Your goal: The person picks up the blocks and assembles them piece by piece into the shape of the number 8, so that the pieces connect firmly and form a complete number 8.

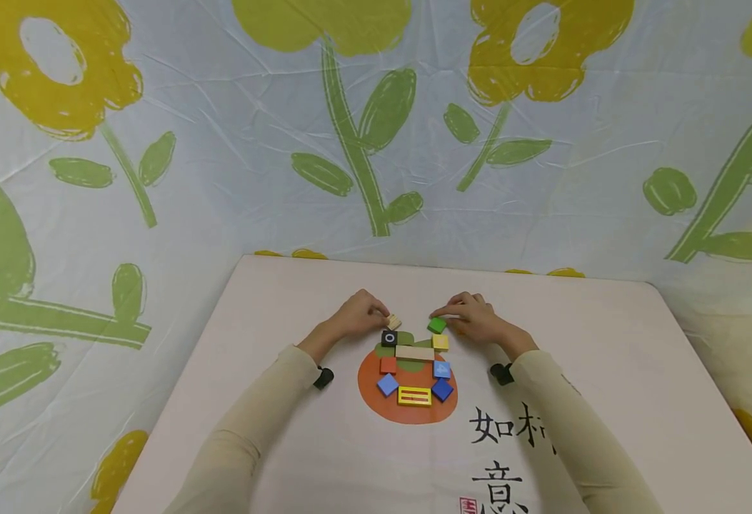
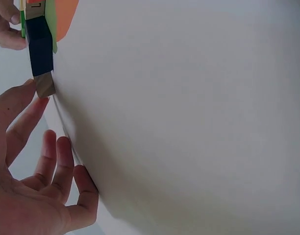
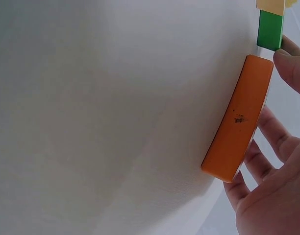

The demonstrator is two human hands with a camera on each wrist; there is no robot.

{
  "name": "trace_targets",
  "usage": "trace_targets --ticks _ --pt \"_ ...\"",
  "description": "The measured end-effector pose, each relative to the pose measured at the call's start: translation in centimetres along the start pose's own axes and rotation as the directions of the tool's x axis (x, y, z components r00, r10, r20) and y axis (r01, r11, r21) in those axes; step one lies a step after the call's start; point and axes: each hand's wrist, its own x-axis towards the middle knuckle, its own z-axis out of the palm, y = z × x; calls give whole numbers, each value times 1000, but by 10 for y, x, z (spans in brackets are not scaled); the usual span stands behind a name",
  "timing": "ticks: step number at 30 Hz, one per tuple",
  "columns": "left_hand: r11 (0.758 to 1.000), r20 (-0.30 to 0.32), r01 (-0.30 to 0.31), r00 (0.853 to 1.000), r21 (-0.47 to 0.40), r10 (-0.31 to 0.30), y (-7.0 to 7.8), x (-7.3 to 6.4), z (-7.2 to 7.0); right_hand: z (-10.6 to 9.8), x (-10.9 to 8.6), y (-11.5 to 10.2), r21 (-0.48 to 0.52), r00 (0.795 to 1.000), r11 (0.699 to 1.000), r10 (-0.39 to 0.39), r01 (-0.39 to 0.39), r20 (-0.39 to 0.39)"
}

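Observation:
Between thumb and index finger, my left hand point(image 1: 363, 313) pinches a small plain wooden block point(image 1: 393, 323). In the left wrist view this block point(image 2: 45, 85) sits against a dark block point(image 2: 40, 46); the other fingers are spread. My right hand point(image 1: 477, 318) has its thumb and index finger at a small green block point(image 1: 437, 325), pinching it. In the right wrist view, a long orange block point(image 3: 238, 120) lies alongside its other fingers, just below the green block point(image 3: 270, 29). Nearest these are a black block with a white ring point(image 1: 389, 338) and a yellow block point(image 1: 440, 343).
A ring of blocks continues toward me: a long wooden bar point(image 1: 415, 354), a red block point(image 1: 388, 365), several blue ones and a yellow striped block point(image 1: 414, 396). They lie over a printed orange fruit point(image 1: 408, 416) on the table point(image 1: 298, 457). Black printed characters point(image 1: 494, 426) are at right.

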Motion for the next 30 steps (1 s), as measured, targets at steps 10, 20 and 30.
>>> trace_targets --ticks 10,20,30 --pt "996 8 86 996 3 -86 5 1 1 -1 0 0 -2 1000 1000 11 -11 7" --pt "989 31 143 989 -27 -142 7 0 1 -9 -10 -4 77 998 997 26 -22 -55" --pt "986 31 162 986 -23 -162 8 -2 0 -19 -37 9 219 967 973 117 -66 -225"
